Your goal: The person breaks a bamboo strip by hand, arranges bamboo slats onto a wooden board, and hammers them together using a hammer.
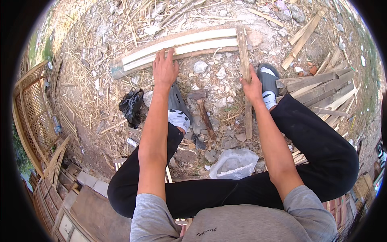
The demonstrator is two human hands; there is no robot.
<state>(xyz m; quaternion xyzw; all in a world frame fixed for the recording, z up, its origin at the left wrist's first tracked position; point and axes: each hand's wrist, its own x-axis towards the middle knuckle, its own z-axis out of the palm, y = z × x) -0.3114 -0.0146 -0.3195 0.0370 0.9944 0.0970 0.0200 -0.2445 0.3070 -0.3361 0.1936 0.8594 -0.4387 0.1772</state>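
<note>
Two pale wooden strips [197,38] lie side by side along a wider weathered board [225,49] on the ground ahead of me. My left hand [165,69] reaches to the nearer strip, its fingers stretched out and their tips on the wood. A rough wooden slat [244,52] crosses the right end of the strips and runs back toward me. My right hand [253,86] grips this slat near its middle, thumb along its edge. Between my feet lies a hammer [205,115] with a dark head and wooden handle.
A stack of wooden slats [322,90] lies beside my right foot, with loose pieces [302,40] beyond it. A black plastic bag [132,107] is by my left foot. A clear plastic bag [234,163] sits close to me. A lattice panel [34,117] stands far left. Rubble and straw cover the ground.
</note>
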